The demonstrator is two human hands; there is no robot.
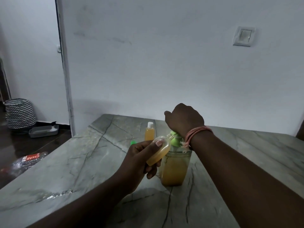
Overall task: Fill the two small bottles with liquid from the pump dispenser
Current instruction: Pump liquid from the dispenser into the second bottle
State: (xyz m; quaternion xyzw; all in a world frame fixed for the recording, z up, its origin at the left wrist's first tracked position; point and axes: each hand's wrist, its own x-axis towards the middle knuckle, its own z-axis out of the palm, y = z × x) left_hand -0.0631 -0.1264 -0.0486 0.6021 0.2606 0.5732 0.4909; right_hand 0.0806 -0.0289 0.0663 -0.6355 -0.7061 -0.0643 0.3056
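My left hand point(141, 155) grips a small clear bottle point(160, 151), tilted, partly filled with yellow liquid, its open neck against the green spout of the pump dispenser point(175, 167). The dispenser is a clear bottle of yellow liquid with a green pump head point(175, 139), standing on the marble table point(92, 165). My right hand point(184, 119) is on top of the pump head, its fingers hidden behind the knuckles. A second small bottle point(149, 131), full of yellow liquid with a white cap, stands upright behind. A small green cap point(133, 142) lies on the table just behind my left hand.
The table runs up to a white wall at the back; its left edge drops to a dark floor. On the floor are a patterned basket point(20, 113), a grey tray point(43, 131) and a plastic wrapper point(24, 162). A wet streak point(57, 194) glistens near the table's left edge.
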